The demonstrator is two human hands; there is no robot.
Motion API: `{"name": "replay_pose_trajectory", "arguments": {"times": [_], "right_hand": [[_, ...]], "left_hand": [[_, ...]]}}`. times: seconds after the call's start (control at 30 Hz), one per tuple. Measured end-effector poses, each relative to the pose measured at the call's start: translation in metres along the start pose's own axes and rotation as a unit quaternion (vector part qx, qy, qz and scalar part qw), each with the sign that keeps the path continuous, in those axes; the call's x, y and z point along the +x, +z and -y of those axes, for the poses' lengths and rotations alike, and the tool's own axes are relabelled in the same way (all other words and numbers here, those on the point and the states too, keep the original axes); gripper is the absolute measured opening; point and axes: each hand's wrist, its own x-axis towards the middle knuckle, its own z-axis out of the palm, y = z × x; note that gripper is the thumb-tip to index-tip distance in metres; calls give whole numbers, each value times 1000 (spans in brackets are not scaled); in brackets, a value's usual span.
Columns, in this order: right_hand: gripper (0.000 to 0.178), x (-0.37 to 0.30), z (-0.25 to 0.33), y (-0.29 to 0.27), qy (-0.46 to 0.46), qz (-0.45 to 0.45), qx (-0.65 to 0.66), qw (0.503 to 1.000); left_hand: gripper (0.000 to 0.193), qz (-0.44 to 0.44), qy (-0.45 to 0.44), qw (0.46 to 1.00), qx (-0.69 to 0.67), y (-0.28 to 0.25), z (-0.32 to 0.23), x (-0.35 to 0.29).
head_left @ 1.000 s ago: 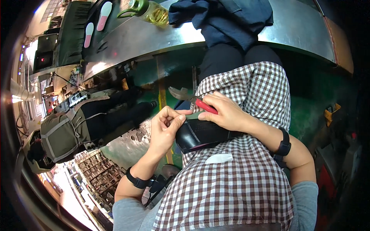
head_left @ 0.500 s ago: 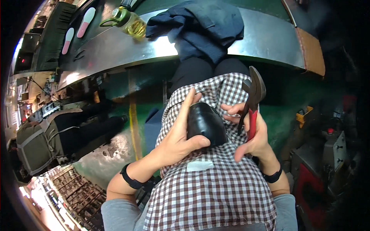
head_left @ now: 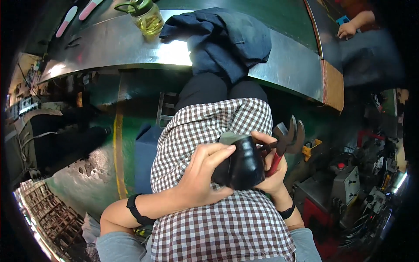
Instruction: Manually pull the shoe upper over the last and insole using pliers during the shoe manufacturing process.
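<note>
Above my lap I hold a glossy black shoe upper [head_left: 247, 163] with a curved, rounded body and a grey-green patch [head_left: 232, 138] at its far end. My left hand [head_left: 198, 174] is closed round its left side, the thumb along the near edge. My right hand [head_left: 274, 172] steadies the upper's right side with its fingers. That same hand also grips red-handled lasting pincers [head_left: 286, 142], whose curved metal jaws stand apart and point away to the right. Some right fingers are hidden behind the upper and the tool.
Beyond my knees runs a metal-edged bench [head_left: 288, 56] with a dark blue cloth [head_left: 222, 39], a bottle of yellowish drink [head_left: 148, 22] and pink-and-white insoles [head_left: 66, 21]. A grey box with a red button [head_left: 345, 181] stands at right. Another person's hand [head_left: 348, 30] shows far right.
The upper has been turned and tilted between my hands. My right hand, with the pincers, has come in from the side to touch it. The whole view has shifted, bringing in another person's hand.
</note>
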Motion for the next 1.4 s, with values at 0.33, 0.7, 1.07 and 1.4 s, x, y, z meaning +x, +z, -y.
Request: {"name": "replay_pose_trajectory", "arguments": {"times": [0.33, 0.7, 1.07, 1.4], "right_hand": [[84, 17, 2, -3, -20, 92, -12, 995], [85, 22, -3, 2, -36, 122, -20, 992], [62, 34, 17, -3, -26, 92, -108, 990], [37, 6, 63, -43, 311, 142, 171, 924]], "left_hand": [[83, -60, 13, 998, 12, 4, 2, 2], [83, -71, 3, 997, 20, 2, 4, 3], [86, -54, -43, 996, 50, -7, 13, 24], [82, 4, -79, 996, -34, -3, 59, 59]]}}
